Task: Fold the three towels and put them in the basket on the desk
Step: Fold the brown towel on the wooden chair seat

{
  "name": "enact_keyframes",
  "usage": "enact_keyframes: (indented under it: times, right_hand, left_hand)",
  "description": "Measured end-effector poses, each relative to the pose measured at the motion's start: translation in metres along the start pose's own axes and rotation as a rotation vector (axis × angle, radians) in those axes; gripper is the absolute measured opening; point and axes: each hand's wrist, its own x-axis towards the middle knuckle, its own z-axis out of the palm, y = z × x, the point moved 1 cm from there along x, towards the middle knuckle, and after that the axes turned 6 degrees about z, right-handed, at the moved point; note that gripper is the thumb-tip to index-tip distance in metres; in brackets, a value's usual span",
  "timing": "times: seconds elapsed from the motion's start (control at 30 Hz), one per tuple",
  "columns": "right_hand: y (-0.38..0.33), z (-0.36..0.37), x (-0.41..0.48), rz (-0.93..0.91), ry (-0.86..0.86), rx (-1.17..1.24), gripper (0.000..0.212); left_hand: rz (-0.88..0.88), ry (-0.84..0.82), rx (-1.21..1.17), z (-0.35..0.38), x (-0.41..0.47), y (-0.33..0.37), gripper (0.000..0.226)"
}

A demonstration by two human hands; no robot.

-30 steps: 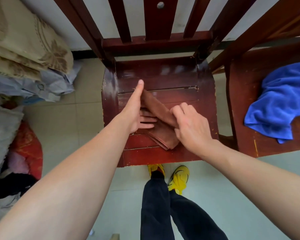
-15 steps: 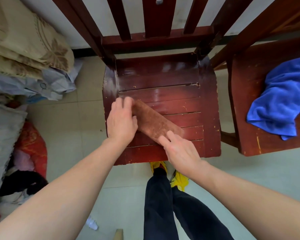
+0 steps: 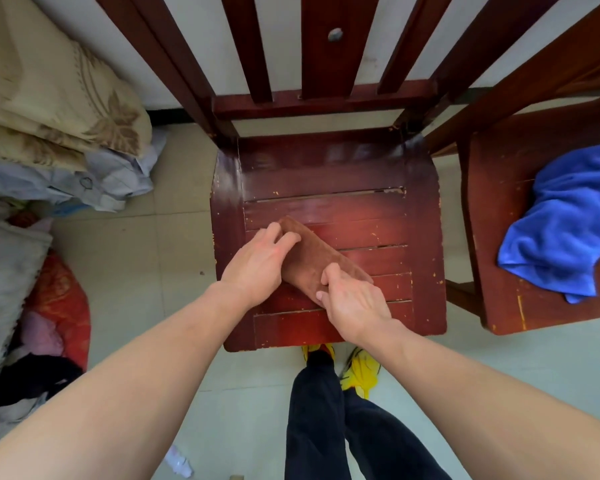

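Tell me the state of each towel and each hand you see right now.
brown towel, folded into a narrow strip, lying diagonally on the middle chair.
blue towel, unfolded, crumpled on the right chair.
left hand, grips the brown towel's far end.
right hand, pinches its near end.

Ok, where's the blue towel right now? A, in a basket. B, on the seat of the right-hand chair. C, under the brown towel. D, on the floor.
B: the blue towel lies crumpled on the seat of the right chair, apart from the brown towel on the middle chair.
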Motion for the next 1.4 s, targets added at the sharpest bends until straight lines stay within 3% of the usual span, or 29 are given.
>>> enact_keyframes:
  times: [0.1,0.17,0.4,0.53,0.6,0.77,0.97,1.13,1.27,1.33,1.4]
  right_hand:
    - [0.005,-0.004,-0.011,0.006,0.0,0.095,0.022]
    - [0.013,-0.003,-0.024,0.035,0.032,0.141,0.025]
    - [0.022,0.008,-0.029,0.184,0.058,0.153,0.03]
    - [0.03,-0.002,-0.026,0.227,-0.054,0.355,0.03]
    - [0.04,-0.005,-0.033,0.274,-0.01,0.467,0.019]
    - [0.059,0.0,-0.05,0.34,0.197,0.406,0.014]
    - [0.055,0.009,-0.046,0.264,0.275,0.379,0.045]
    - [0.044,0.004,-0.035,0.308,0.243,0.527,0.059]
    - [0.04,0.007,-0.023,0.34,0.092,0.43,0.081]
    - [0.031,0.01,-0.024,0.35,0.045,0.387,0.069]
    - [0.02,0.014,-0.035,0.326,0.089,0.343,0.051]
  left_hand:
    - [-0.015,-0.102,-0.042,-0.015,0.004,0.003,0.042]
    - [0.035,-0.149,0.08,-0.024,0.003,0.005,0.045]
    - [0.174,-0.119,0.366,-0.025,0.009,0.008,0.045]
    - [0.274,0.057,0.366,-0.022,0.008,0.016,0.047]
    - [0.266,0.115,0.309,-0.01,0.006,0.031,0.049]
    - [0.191,-0.004,0.38,0.034,0.013,0.043,0.054]
    - [0.219,0.045,0.429,0.052,0.019,0.029,0.055]
    - [0.271,0.046,0.391,0.035,0.018,0.03,0.059]
    - [0.321,-0.127,0.354,0.003,0.024,0.016,0.088]
    - [0.347,-0.226,0.456,-0.014,0.021,0.017,0.09]
    - [0.379,-0.293,0.547,-0.023,0.009,0.023,0.071]
